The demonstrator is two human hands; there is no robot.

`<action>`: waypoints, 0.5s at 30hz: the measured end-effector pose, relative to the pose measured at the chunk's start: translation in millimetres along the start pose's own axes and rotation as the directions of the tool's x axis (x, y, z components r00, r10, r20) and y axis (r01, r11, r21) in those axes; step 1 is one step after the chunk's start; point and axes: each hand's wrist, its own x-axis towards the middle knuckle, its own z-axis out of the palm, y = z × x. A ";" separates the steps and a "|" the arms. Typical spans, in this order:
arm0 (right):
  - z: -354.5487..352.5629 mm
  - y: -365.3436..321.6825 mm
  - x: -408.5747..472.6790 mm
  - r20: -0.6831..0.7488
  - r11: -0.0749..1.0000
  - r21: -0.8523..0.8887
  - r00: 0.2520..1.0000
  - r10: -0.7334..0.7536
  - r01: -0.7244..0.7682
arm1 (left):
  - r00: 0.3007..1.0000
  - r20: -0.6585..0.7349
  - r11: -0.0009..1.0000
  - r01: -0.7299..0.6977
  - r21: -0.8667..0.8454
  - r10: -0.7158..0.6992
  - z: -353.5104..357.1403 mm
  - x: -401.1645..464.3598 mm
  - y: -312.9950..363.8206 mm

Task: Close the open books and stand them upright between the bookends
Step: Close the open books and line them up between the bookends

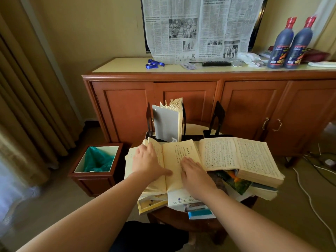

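The open book point(174, 160) is pressed by the flat, loosely spread left hand point(147, 160) and right hand point(195, 171); it is best closed squarely, then stood at twelve o'clock beside the grey book point(166, 122).

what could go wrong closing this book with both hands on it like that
The open book under the left hand and right hand sits on an uneven pile overhanging the small table; closing it could tip books off the edge. Its curled left pages may crease. The grey book already between the bookends leans and could topple if bumped.
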 end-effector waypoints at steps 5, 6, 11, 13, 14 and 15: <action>-10.6 -6.0 -6.6 0.025 0.938 0.326 0.993 0.118 -0.120 | 0.983 0.169 0.924 0.130 -0.359 -0.073 -8.4 -2.3 3.2; -12.2 -5.5 -6.0 0.038 0.922 0.363 0.991 0.132 -0.136 | 0.981 0.191 0.899 0.120 -0.422 -0.041 -10.2 -3.9 5.8; -21.8 -3.8 -3.8 0.060 0.860 0.491 0.990 0.131 -0.143 | 0.958 0.283 0.765 0.141 -0.628 0.056 -14.0 -8.5 18.7; -23.6 -3.5 -3.7 0.066 0.855 0.495 0.988 0.141 -0.155 | 0.968 0.244 0.715 0.128 -0.688 0.062 -10.3 -6.2 19.7; -24.6 -4.2 -4.2 0.067 0.853 0.497 0.987 0.145 -0.159 | 0.976 0.207 0.684 0.109 -0.722 0.063 -9.1 -4.8 19.9; -24.4 -3.8 -3.9 0.068 0.852 0.499 0.987 0.144 -0.158 | 0.984 0.168 0.648 0.088 -0.756 0.062 -8.5 -3.5 20.3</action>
